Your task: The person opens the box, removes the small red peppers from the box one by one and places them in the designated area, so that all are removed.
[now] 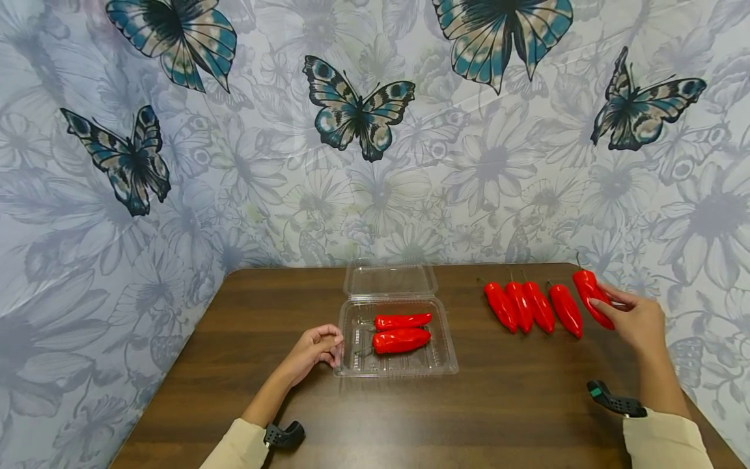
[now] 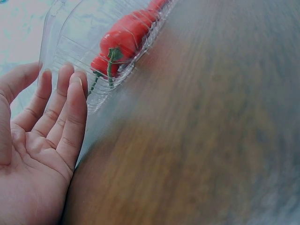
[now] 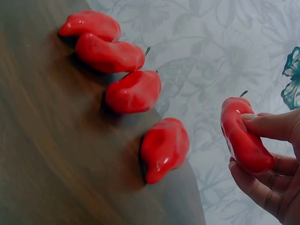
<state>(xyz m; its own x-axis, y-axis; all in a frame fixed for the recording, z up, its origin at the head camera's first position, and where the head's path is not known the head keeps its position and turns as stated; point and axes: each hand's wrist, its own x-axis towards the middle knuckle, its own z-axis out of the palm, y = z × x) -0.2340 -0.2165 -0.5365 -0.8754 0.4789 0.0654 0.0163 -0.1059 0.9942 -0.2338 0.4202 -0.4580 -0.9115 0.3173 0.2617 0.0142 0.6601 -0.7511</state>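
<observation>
My right hand (image 1: 635, 319) pinches a red chili pepper (image 3: 241, 133) between thumb and fingers, its green stem pointing away from the palm. In the right wrist view the held pepper appears against the wall cloth, apart from the others. To its left, several more red peppers (image 1: 565, 311) lie in a slanting row on the table. At the left side of a clear plastic clamshell box (image 1: 442, 365), my left hand (image 1: 313, 352) rests its fingertips on the wall, with fingers fairly straight in the left wrist view. Inside the box lie two red peppers (image 1: 401, 341), stems to the left.
The box's hinged lid (image 1: 389, 280) stands raised towards the back of the brown wooden table (image 1: 263, 299). Behind the table hangs a floral cloth (image 1: 457, 215) with printed butterflies. Black straps with cameras (image 1: 615, 398) sit at both wrists.
</observation>
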